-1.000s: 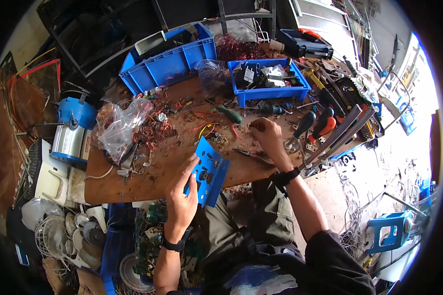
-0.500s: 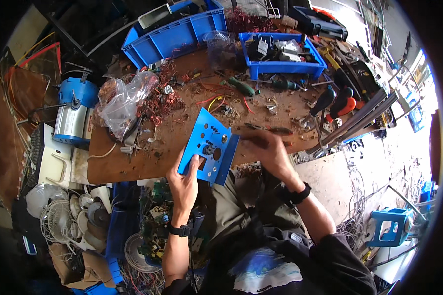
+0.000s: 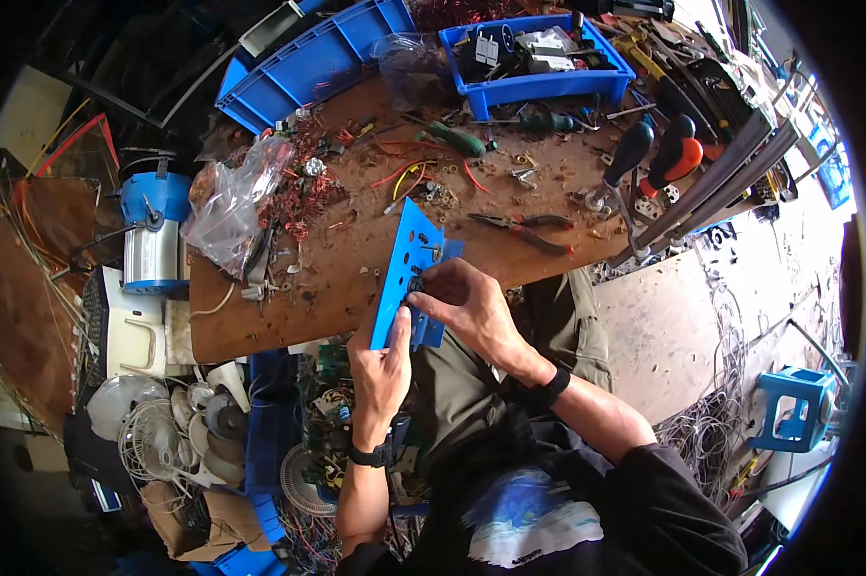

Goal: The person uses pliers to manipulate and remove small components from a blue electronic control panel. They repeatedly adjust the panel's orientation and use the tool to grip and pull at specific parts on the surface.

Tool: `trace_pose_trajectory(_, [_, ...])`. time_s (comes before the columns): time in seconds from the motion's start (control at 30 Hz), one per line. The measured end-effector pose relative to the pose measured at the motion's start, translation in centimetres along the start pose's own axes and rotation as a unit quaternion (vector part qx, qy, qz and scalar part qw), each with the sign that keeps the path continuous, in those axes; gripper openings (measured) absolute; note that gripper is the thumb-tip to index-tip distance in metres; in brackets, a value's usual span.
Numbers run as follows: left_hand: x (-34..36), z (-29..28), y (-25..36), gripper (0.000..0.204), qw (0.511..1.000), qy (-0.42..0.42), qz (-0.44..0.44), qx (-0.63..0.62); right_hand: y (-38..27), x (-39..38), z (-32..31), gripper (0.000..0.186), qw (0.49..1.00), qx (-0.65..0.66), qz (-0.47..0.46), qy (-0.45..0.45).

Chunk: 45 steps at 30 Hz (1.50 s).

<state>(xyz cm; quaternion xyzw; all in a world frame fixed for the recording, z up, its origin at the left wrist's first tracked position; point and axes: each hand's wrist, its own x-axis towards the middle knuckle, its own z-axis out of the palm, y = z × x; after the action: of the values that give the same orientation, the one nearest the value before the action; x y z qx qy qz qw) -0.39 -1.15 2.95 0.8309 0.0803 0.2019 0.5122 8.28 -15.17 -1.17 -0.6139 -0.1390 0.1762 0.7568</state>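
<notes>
My left hand (image 3: 381, 372) is closed on the lower edge of a blue metal panel (image 3: 393, 288), its thumb along the face. The panel is tilted up above my lap, in front of the bench edge, and has several round holes and a bent side flange. With its thumb and fingers, my right hand (image 3: 473, 312) pinches a small black round fitting (image 3: 415, 285) mounted on the panel; the fingers partly cover it. Pliers with red-and-black handles (image 3: 534, 233) lie on the bench just beyond my right hand.
Brown workbench (image 3: 260, 326) strewn with screws and wire scraps. A green-handled screwdriver (image 3: 460, 140), a clear plastic bag (image 3: 236, 206), blue crates (image 3: 524, 101) and a clamp-like metal frame (image 3: 711, 182) stand or lie around it. Fan parts (image 3: 159, 437) sit below left; a blue stool (image 3: 793, 408) stands right.
My right hand has moved left from over the bench to the black fitting on the panel. The panel has turned more edge-on. The pliers now show fully.
</notes>
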Motion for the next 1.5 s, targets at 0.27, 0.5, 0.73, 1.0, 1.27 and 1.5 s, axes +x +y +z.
trace_pose_trajectory(0.27, [-0.1,0.5,-0.1,0.028,0.995,-0.030,0.064,0.067,0.5,-0.7,-0.7,0.039,0.999,-0.001,-0.051,0.017])
trace_pose_trajectory(0.5, [-0.4,1.1,-1.2,0.031,0.988,-0.025,0.041,0.145,-0.5,-0.8,-0.2,0.034,0.998,0.052,0.017,0.023])
trace_pose_trajectory(0.73, [0.3,1.7,-1.1,0.011,0.985,0.033,0.098,0.138,0.3,-0.4,-0.2,0.034,0.997,0.001,-0.072,0.026])
trace_pose_trajectory(1.0, [-0.1,0.8,-1.0,0.025,0.987,-0.012,0.062,0.148,-1.3,-0.5,-0.5,0.031,0.981,-0.148,-0.128,0.012])
trace_pose_trajectory(1.27, [0.4,0.1,-1.3,0.025,0.992,-0.042,0.056,0.107,0.1,0.0,-0.3,0.033,0.963,-0.189,-0.191,0.022])
trace_pose_trajectory(1.5, [-0.8,-0.6,0.6,0.075,0.943,-0.190,-0.039,-0.270,0.4,-1.1,-1.5,0.033,0.991,0.128,-0.042,-0.013])
